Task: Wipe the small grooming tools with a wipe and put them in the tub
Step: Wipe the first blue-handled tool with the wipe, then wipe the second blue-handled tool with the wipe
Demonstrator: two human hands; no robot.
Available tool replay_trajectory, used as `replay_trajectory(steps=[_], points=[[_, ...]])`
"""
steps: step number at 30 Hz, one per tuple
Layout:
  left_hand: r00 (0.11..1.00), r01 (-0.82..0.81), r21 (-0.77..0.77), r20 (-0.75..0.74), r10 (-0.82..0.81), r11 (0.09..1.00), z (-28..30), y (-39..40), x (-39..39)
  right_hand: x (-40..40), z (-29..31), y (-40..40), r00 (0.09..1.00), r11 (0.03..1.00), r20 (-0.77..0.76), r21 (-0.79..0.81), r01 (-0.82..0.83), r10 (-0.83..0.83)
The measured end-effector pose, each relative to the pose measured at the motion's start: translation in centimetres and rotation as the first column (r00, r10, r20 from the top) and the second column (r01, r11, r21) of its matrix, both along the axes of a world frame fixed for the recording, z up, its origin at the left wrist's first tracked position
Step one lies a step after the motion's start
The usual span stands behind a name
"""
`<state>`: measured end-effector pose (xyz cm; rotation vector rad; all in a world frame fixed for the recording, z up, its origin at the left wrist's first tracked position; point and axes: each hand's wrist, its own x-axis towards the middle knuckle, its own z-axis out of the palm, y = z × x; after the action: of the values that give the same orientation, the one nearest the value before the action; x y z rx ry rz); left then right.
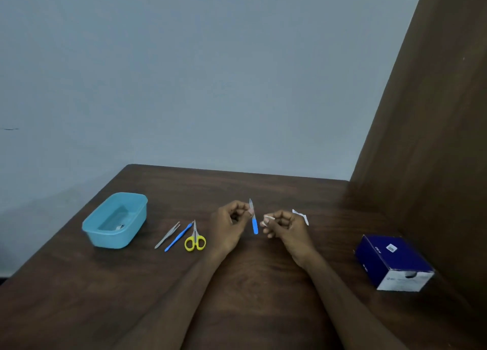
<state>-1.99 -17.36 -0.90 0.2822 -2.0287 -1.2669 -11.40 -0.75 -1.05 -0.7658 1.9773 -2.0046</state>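
My left hand (232, 224) pinches a nail file (253, 217) with a blue handle, held nearly upright above the table. My right hand (283, 224) is just right of it, a small gap apart, fingers closed on a small folded wipe (268, 219). The light blue tub (116, 221) stands at the left with one small metal tool (120, 227) inside. Between the tub and my left hand lie steel tweezers (167, 235), a thin blue-handled tool (177, 237) and yellow-handled scissors (195, 240).
A torn white wipe wrapper (301, 215) lies behind my right hand. A dark blue box (392, 261) sits at the right, close to a brown wooden panel (427, 138). The dark wooden table (250, 283) ends at a grey wall behind.
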Motion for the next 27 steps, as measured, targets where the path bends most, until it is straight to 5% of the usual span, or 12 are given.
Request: replay_trajectory(steps=[9,18,23,27], points=[[0.978,-0.155,-0.266,0.097,0.186,0.952,3.7,-2.2,6.8,1.8,0.1,-1.0,0.980,0.972,-0.186,0.205,0.111,-0.073],[0.861,-0.379,-0.350,0.206,0.465,0.857,9.0,-9.8,15.4,8.6,-0.8,-7.8,0.991,0.996,-0.136,0.087,0.000,0.012],[0.682,-0.551,-0.385,0.302,0.666,0.740,10.9,-14.4,17.5,7.9,-2.2,-7.6,0.992,0.998,-0.121,0.048,0.032,-0.026],[0.568,-0.541,-0.420,0.457,0.685,0.729,11.7,-16.6,17.0,7.9,-2.0,-7.3,0.994,1.000,-0.105,0.013,0.006,-0.005]])
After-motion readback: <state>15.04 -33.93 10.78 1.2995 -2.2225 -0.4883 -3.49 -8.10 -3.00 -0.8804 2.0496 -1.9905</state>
